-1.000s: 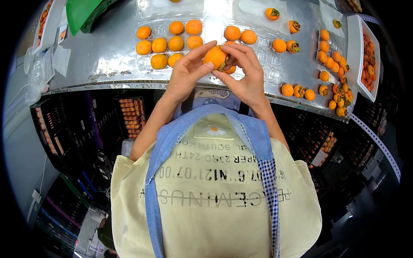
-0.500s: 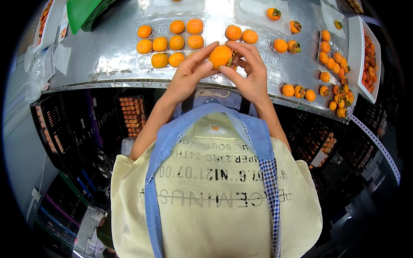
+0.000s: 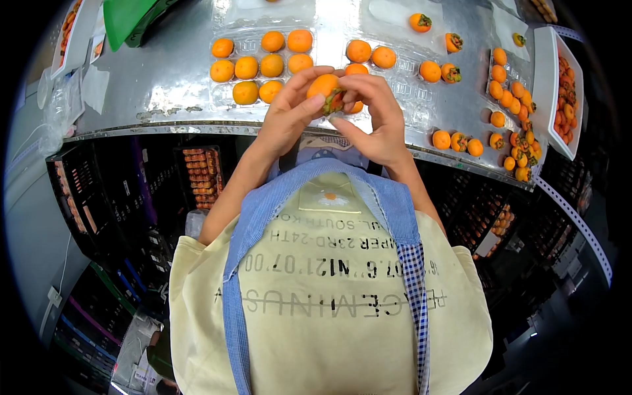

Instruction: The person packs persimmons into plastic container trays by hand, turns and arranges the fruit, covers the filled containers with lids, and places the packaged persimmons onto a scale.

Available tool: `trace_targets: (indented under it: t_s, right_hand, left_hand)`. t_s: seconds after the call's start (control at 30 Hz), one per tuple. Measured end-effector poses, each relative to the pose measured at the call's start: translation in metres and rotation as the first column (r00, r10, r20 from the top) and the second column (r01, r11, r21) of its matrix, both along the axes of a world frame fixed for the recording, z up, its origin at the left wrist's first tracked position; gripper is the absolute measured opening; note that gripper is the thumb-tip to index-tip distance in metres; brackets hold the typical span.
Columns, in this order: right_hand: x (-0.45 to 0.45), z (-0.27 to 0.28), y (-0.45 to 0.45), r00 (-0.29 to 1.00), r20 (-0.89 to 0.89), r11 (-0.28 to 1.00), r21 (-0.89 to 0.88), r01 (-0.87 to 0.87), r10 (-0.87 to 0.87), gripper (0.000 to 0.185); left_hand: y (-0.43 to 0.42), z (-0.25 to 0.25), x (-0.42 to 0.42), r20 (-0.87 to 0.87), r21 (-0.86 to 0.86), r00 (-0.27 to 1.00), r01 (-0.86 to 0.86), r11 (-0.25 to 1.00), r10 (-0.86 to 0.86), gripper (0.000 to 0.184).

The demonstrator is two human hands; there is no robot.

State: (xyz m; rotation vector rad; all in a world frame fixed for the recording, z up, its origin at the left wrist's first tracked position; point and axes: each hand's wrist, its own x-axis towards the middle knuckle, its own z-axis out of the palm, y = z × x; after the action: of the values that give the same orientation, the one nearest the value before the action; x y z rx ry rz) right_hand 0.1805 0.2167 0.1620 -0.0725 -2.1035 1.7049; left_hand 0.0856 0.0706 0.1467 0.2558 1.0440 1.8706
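An orange persimmon (image 3: pixel 323 86) with a green leafy calyx is held above the near edge of the metal table. My left hand (image 3: pixel 293 108) is closed round its left side, thumb in front and fingers behind. Curled over the fruit's right side, my right hand (image 3: pixel 374 115) has its fingertips beside the calyx and its thumb just below. Behind my hands lies a clear plastic tray (image 3: pixel 401 89) with several persimmons, some partly hidden by my fingers. To the left, another clear tray (image 3: pixel 247 46) carries rows of persimmons.
Loose persimmons (image 3: pixel 441 139) lie along the right of the table. White boxes of fruit stand at the right (image 3: pixel 552 92) and far left (image 3: pixel 78 39). A green container (image 3: pixel 131 23) is at the back left. Dark crates (image 3: pixel 99 191) are stacked under the table.
The persimmon has turned so its calyx faces more toward me, and it has shifted slightly left. My right thumb has come off the fruit's front and sits lower.
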Motion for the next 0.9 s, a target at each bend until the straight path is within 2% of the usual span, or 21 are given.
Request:
trace_targets:
  t_s: [0.03,0.17,0.33,0.47,0.53,0.63,0.77,0.83,0.9]
  right_hand:
    - [0.000,-0.002,0.000,1.000,-0.021,0.994,-0.105,0.009,-0.011,0.043]
    - [0.001,-0.011,0.004,0.997,0.006,0.982,-0.175,0.076,-0.076,0.035]
    - [0.004,-0.014,0.009,0.996,0.080,0.988,-0.147,0.054,-0.043,0.028]
    - [0.004,-0.015,0.008,0.993,0.121,0.982,-0.184,0.035,-0.012,0.030]
    - [0.005,-0.012,0.010,0.986,0.160,0.979,-0.206,-0.014,0.047,0.033]
    - [0.002,-0.004,0.008,0.969,0.243,0.990,-0.143,-0.005,0.040,0.035]
    - [0.001,-0.015,0.010,0.959,0.274,0.946,-0.325,0.017,0.077,0.031]
    - [0.001,-0.010,0.010,0.944,0.307,0.895,-0.445,0.026,0.125,0.029]
    - [0.002,-0.010,0.012,0.934,0.328,0.872,-0.489,0.038,0.144,0.026]
  left_hand:
    - [0.000,0.000,0.000,0.003,0.052,1.000,-0.018,0.998,0.017,0.048]
    - [0.001,-0.002,-0.003,-0.046,0.169,0.999,-0.001,0.986,0.009,0.052]
    - [0.000,-0.007,-0.002,-0.151,0.146,0.988,-0.016,0.989,0.038,0.061]
    - [0.002,-0.003,0.000,-0.190,0.091,0.980,-0.033,0.995,0.049,0.068]
    - [0.001,-0.003,0.000,-0.241,0.060,0.970,-0.015,0.998,0.029,0.066]
    - [0.001,0.000,0.001,-0.275,-0.033,0.961,0.004,0.999,-0.013,0.062]
    - [-0.002,0.001,0.002,-0.244,-0.141,0.967,0.040,0.989,-0.074,0.060]
    - [-0.003,-0.004,0.001,-0.242,-0.109,0.969,0.030,0.994,-0.055,0.058]
    - [-0.004,-0.010,0.001,-0.226,-0.097,0.973,0.032,0.995,-0.053,0.057]
